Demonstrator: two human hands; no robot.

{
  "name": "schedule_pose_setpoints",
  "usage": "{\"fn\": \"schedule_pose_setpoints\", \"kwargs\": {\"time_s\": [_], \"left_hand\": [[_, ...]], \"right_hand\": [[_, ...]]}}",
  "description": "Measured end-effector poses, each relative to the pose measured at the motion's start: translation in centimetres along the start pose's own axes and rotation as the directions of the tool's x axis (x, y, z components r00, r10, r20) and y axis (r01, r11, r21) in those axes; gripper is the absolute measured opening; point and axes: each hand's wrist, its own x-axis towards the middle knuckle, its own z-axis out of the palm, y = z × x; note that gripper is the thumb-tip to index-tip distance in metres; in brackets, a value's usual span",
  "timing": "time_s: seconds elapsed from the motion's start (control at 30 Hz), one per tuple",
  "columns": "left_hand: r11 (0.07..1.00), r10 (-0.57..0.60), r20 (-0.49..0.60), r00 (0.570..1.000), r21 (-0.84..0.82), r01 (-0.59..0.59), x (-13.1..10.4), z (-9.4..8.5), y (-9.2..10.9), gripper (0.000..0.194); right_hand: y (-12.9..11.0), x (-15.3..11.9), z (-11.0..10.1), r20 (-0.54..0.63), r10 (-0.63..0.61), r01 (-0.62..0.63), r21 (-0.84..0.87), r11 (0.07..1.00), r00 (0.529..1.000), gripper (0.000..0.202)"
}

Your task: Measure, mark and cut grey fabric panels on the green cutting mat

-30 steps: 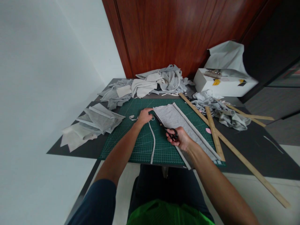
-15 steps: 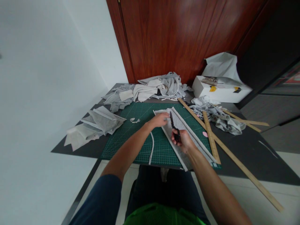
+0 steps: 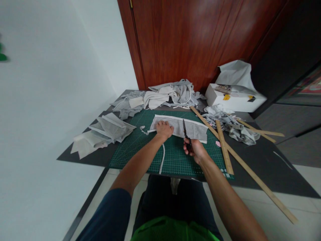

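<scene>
A grey piece of cloth (image 3: 195, 128) with white long edges is laid flat on the green mat (image 3: 135, 155), near the mat's far edge. Its left part is pressed down by the left hand (image 3: 164, 130), whose fingers are loose and laid on top. The black scissors (image 3: 185, 130) are gripped by the fingers of the right hand (image 3: 195, 150). The blades are held over the cloth and pointed at the table's far edge; whether the cloth is touched by them cannot be told.

A thin strip (image 3: 162, 159) is stretched from near the left wrist to the mat's near edge. A little curl of scrap (image 3: 143, 131) is seen by the cloth's left end. The mat's right side is crossed by a long wooden stick (image 3: 255, 175), poked out past the near edge of the table (image 3: 253, 160). It is crossed by a short wooden stick (image 3: 223, 147). A pink bit (image 3: 218, 144) is left beside them. A big cloth heap (image 3: 170, 95) is piled along the table's far edge, and a white box (image 3: 234, 100) is set at the far right corner.
</scene>
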Motion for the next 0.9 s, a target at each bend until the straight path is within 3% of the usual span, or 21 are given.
{"fn": "schedule_pose_setpoints", "kwargs": {"time_s": [0.07,0.17,0.33,0.43,0.47,0.53,0.63,0.73,0.9], "left_hand": [[0.999,0.013,-0.014,1.000,-0.040,-0.014,-0.2,0.1,0.9,0.049],[0.985,0.142,0.014,0.990,-0.105,-0.139,0.2,0.0,1.6,0.040],[0.939,0.272,-0.082,0.959,-0.196,-0.283,-0.4,-1.6,-0.5,0.030],[0.960,0.221,-0.080,0.972,-0.159,-0.232,-3.2,-2.8,-2.9,0.023],[0.973,0.176,-0.057,0.983,-0.144,-0.183,-4.3,-3.1,-3.6,0.029],[0.992,0.081,0.057,0.995,-0.100,-0.075,-6.4,-3.4,-4.5,0.046],[0.999,0.022,0.189,0.982,-0.042,-0.014,-8.1,-3.3,-5.1,0.034],[1.000,-0.012,0.200,0.980,-0.013,0.015,-7.7,-3.1,-5.7,0.017],[0.985,-0.173,0.083,0.981,-0.001,0.173,-5.0,-4.4,-8.5,0.026]], "right_hand": [[0.1,0.1,0.1,-0.004,-0.012,0.011,-0.012,1.000,1.000,0.020],[0.2,0.4,0.1,-0.016,-0.022,0.021,-0.031,0.999,1.000,0.020],[0.9,1.2,-0.5,-0.071,-0.035,0.031,-0.055,0.998,0.997,0.019],[1.6,1.6,-0.6,-0.092,-0.036,0.030,-0.061,0.998,0.995,0.018],[1.8,1.6,-0.6,-0.092,-0.040,0.035,-0.065,0.997,0.995,0.019],[2.1,1.6,-0.1,-0.084,-0.053,0.046,-0.082,0.996,0.995,0.019],[2.3,1.4,1.0,-0.048,-0.076,0.069,-0.137,0.988,0.996,0.022],[2.4,1.0,2.1,0.021,-0.092,0.094,-0.189,0.978,0.996,0.024],[2.4,0.6,2.8,0.091,-0.102,0.119,-0.205,0.972,0.991,0.025]]}}
